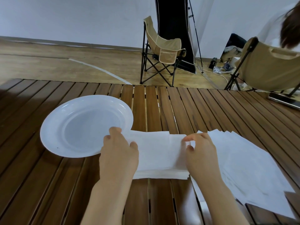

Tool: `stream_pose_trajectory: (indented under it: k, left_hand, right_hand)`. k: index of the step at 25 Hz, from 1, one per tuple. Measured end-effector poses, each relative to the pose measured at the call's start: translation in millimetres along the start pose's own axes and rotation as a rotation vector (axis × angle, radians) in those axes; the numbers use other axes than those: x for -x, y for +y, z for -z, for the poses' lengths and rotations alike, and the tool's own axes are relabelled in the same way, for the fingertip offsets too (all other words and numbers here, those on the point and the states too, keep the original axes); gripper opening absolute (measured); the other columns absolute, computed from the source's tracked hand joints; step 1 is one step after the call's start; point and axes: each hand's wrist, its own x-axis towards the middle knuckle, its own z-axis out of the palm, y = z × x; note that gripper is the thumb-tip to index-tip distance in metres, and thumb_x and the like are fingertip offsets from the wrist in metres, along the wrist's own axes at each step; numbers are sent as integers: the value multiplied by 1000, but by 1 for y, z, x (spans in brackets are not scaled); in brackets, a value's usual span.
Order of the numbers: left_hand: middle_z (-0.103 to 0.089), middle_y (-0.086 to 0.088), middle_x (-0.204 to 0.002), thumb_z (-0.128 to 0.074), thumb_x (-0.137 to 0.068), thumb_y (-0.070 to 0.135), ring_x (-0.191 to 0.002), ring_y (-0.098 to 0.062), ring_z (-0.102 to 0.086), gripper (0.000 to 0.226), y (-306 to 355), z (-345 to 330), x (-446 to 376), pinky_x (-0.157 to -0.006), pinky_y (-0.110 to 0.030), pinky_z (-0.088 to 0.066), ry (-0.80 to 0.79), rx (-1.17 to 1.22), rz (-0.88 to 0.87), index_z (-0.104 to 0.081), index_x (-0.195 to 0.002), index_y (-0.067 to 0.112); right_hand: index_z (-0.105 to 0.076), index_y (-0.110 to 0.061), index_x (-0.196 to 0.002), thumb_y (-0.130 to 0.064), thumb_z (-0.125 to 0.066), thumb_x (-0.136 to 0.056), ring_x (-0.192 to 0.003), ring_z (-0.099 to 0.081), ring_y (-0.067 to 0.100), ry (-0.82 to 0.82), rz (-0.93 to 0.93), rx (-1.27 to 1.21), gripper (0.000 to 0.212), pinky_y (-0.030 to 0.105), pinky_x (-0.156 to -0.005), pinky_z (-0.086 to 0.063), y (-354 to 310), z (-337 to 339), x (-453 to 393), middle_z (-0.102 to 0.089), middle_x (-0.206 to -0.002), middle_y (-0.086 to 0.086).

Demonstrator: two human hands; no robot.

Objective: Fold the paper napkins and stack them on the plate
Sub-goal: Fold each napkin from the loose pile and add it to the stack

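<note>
I have the folded wad of white paper napkins (159, 157) on the slatted brown wooden desk (178, 108), beside the empty round white plastic plate (53, 127). My left hand (119, 151) grips its left end, my right hand (200, 153) pinches the right. If either pinch slackens during transfer, I judge the layers would spring open or fan out.

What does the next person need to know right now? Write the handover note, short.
Left hand: holds the left end of the folded napkin bundle, fingers curled over its edge beside the plate.
Right hand: pinches the right end of the same bundle.
Plate: on the slatted table, left of the bundle, with no napkin lying in it; the bundle's far left corner just reaches its rim.
Loose napkins: fanned pile on the right, unfolded.
Done: one bundle folded, it seems.
Left: set that bundle on the plate, then fold and stack the rest.
</note>
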Motion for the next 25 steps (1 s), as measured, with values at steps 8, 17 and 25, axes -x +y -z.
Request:
stream_pose_trajectory:
  k: [8, 17, 25]
  left_hand:
    - [-50, 8, -124, -54, -93, 26, -97, -3, -37, 25, 10, 5, 11, -84, -15, -28, -7, 17, -165, -52, -117, 30]
    - [-51, 7, -125, -53, -94, 26, -96, -4, -39, 23, 10, 10, 7, -84, -15, -29, -60, 20, -122, -54, -117, 30]
    - [-51, 8, -126, -52, -95, 27, -97, -3, -40, 23, 10, 12, 6, -84, -16, -30, -90, 28, -118, -53, -117, 31]
  right_hand:
    - [-36, -13, -96, -15, -52, -89, -90, -38, 27, -170, -489, 317, 17, 41, -83, -33, 22, 24, -1, -34, -97, 7]
    - [-61, -18, -94, -9, -48, -89, -92, -38, 24, -136, -398, 470, 16, 40, -85, -34, 38, 11, -3, -39, -102, 5]
    - [-49, -14, -79, -2, -45, -90, -90, -46, 23, -191, -429, 384, 17, 45, -97, -29, 36, 5, -10, -55, -92, 4]
